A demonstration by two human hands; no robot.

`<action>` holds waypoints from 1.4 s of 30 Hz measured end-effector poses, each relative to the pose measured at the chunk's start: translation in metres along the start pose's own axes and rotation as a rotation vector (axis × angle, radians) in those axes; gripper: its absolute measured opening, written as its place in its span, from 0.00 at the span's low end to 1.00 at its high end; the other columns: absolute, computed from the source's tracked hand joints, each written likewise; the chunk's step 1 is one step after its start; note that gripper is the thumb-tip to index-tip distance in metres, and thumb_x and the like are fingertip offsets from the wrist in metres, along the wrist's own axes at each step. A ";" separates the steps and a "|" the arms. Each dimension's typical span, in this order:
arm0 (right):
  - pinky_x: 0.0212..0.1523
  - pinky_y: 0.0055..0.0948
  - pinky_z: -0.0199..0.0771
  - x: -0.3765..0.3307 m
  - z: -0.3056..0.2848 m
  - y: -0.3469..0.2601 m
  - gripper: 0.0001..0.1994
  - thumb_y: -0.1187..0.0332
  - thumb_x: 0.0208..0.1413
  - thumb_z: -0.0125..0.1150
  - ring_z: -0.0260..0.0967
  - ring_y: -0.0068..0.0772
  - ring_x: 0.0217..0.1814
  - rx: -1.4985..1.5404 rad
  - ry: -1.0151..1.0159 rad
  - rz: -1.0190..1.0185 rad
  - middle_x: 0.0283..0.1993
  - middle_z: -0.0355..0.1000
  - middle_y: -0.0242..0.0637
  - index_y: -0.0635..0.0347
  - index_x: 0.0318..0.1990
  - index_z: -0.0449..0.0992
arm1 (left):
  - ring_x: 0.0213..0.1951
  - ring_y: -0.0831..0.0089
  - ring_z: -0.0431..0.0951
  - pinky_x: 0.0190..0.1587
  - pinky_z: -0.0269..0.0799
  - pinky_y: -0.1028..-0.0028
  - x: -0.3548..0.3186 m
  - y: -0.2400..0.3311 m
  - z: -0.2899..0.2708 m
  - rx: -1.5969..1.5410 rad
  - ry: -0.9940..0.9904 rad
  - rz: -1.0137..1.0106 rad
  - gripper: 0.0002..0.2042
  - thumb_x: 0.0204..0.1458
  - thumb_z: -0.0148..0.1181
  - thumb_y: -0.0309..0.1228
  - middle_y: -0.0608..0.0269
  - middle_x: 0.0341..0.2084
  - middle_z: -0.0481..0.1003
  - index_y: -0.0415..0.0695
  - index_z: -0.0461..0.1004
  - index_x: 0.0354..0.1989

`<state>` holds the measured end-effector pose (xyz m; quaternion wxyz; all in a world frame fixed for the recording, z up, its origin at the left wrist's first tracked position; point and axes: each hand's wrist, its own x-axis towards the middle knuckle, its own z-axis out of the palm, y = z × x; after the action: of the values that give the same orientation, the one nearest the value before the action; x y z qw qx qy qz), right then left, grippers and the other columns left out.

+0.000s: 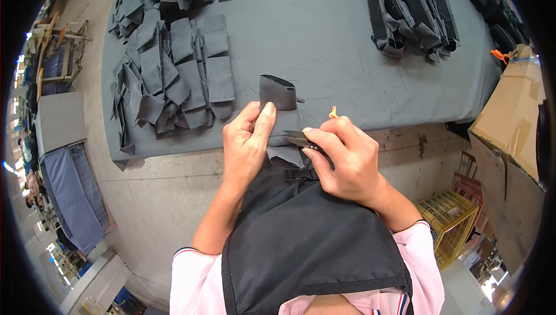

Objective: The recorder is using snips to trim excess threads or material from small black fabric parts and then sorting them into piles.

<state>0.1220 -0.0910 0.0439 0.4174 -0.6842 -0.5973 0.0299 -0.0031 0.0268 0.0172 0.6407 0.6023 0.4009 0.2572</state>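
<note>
Cloth was what both hands worked on. The left hand [246, 141] pinched the dark grey fabric piece [281, 118] along its left side, thumb up on the front and fingers closed around the edge. The right hand [341, 156] was clenched around small metal snips [298, 139], and their tip touched the piece near its lower part. The piece stood up between the two hands, just over the near edge of the desk [324, 43]. Its top was folded over like a small pocket.

The piece looked soft, thin and light, so it would likely bend and flop if held by one corner. It seemed not slippery and not easy to break. A good place to hold it looked to be the folded edge, pinched flat between thumb and fingers, close to where the snips touched.

A pile of flat grey pieces [179, 72] lay on the left of the desk. A row of darker finished pieces [411, 11] lay at the far right. A black apron [307, 245] hung down in front of the person.

A brown cardboard box [512, 118] stood at the right of the desk, with an orange tie [499, 55] beside its top. A yellow plastic crate [449, 225] sat on the floor below it. I could see no labels or signs well enough to tell about them.
</note>
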 end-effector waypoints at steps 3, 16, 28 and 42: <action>0.23 0.29 0.66 0.001 -0.001 0.002 0.16 0.77 0.34 0.68 0.63 0.32 0.21 -0.069 -0.072 -0.055 0.27 0.65 0.34 0.62 0.36 0.74 | 0.22 0.88 0.56 0.23 0.52 0.83 -0.001 -0.002 -0.002 0.018 -0.015 -0.008 0.10 0.57 0.54 0.32 0.77 0.18 0.62 0.37 0.70 0.28; 0.20 0.20 0.65 -0.003 -0.001 0.006 0.12 0.77 0.42 0.64 0.64 0.26 0.20 1.342 -0.087 0.878 0.30 0.65 0.38 0.63 0.36 0.72 | 0.23 0.89 0.56 0.24 0.53 0.84 -0.002 -0.004 0.000 -0.035 -0.038 -0.009 0.11 0.57 0.54 0.32 0.77 0.19 0.63 0.36 0.70 0.29; 0.22 0.27 0.65 -0.001 0.002 -0.002 0.15 0.79 0.35 0.67 0.64 0.32 0.20 0.058 -0.085 0.018 0.25 0.65 0.35 0.62 0.34 0.73 | 0.23 0.88 0.56 0.23 0.53 0.83 -0.002 0.001 0.003 -0.025 -0.022 -0.025 0.10 0.57 0.54 0.32 0.77 0.18 0.62 0.36 0.71 0.30; 0.28 0.22 0.66 -0.011 -0.008 0.003 0.15 0.79 0.40 0.66 0.62 0.26 0.24 0.352 0.085 0.180 0.29 0.65 0.34 0.62 0.38 0.73 | 0.27 0.89 0.61 0.28 0.56 0.85 0.002 0.012 -0.005 -0.339 -0.166 -0.185 0.08 0.58 0.52 0.31 0.76 0.23 0.65 0.41 0.69 0.28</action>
<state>0.1255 -0.1049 0.0423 0.5510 -0.6520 -0.5012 0.1418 -0.0044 0.0332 0.0284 0.7846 0.4655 0.3511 0.2108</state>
